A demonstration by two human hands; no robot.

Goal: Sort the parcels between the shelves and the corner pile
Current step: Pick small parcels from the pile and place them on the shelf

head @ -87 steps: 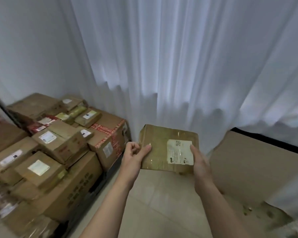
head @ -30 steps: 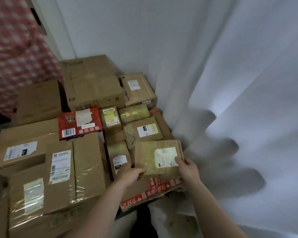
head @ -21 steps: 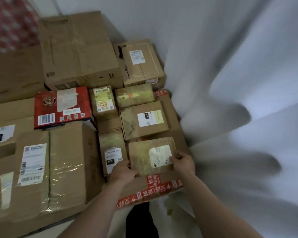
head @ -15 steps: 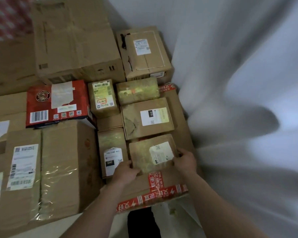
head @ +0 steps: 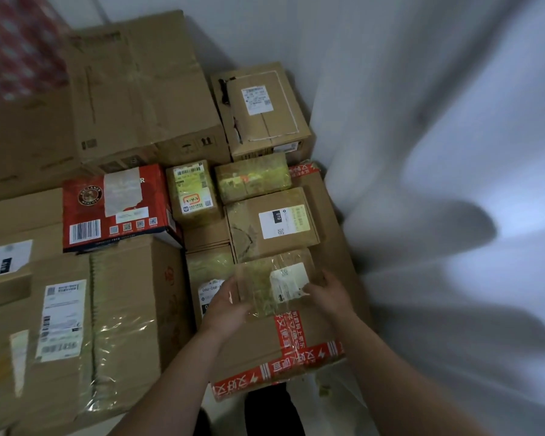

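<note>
A small flat brown parcel [head: 265,278], wrapped in clear tape with a white label, lies low on the corner pile, over a large box with red tape [head: 296,347]. My left hand [head: 228,306] grips its left edge with fingers curled round it. My right hand [head: 331,294] holds its right edge by the label. The parcel sits just in front of a brown box marked 010 [head: 271,225] and beside a taped parcel [head: 206,278] that my left hand partly hides.
The corner pile fills the left and middle: a red printed box [head: 114,206], a big carton [head: 139,89] at the back, a labelled carton [head: 70,325] at the front left. A white curtain [head: 438,184] hangs along the right. The white wall closes the back.
I turned from the curtain to the corner pile and carried the parcel down onto the red-taped box. In the last half second it settled slightly lower; both hands stay on its edges.
</note>
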